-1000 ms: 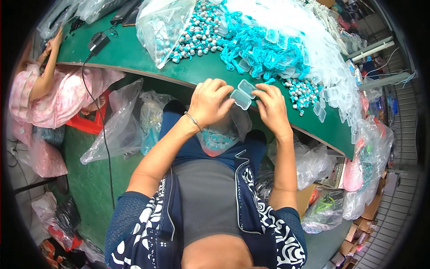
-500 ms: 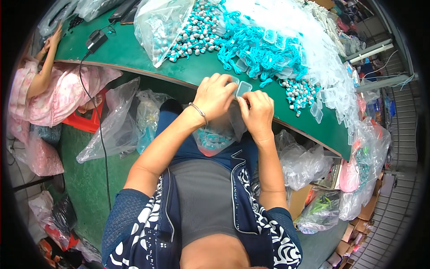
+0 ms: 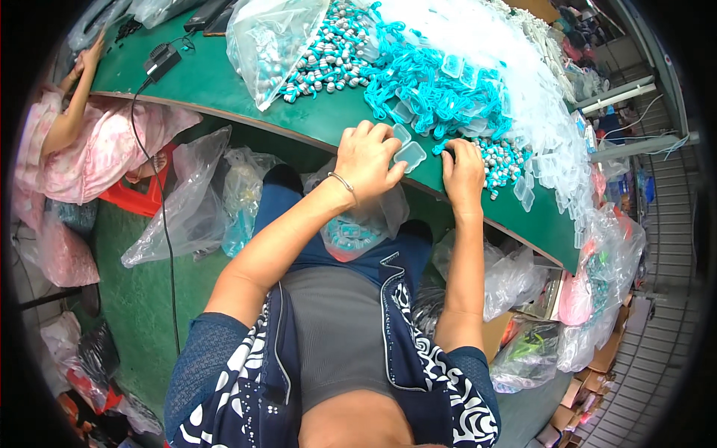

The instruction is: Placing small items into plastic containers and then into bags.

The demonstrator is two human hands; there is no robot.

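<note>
At the table's near edge, my left hand grips a small clear plastic case, its lid swung open, between thumb and fingers. My right hand is just right of it, with thumb and fingertips pinched on a small bit of teal cord. Behind the hands lies a tangled heap of teal cords. Small grey-and-teal striped pieces are piled beside the right hand. Between my thighs sits a clear bag with teal-filled cases in it.
More striped pieces and a clear plastic bag lie on the green table. A mound of clear cases covers the right side. A black adapter trails its cable downward at left. Another person's arm reaches in at far left.
My right hand has left the case and moved right to the striped pieces, pinching teal cord. The left hand keeps the case, now held alone.
</note>
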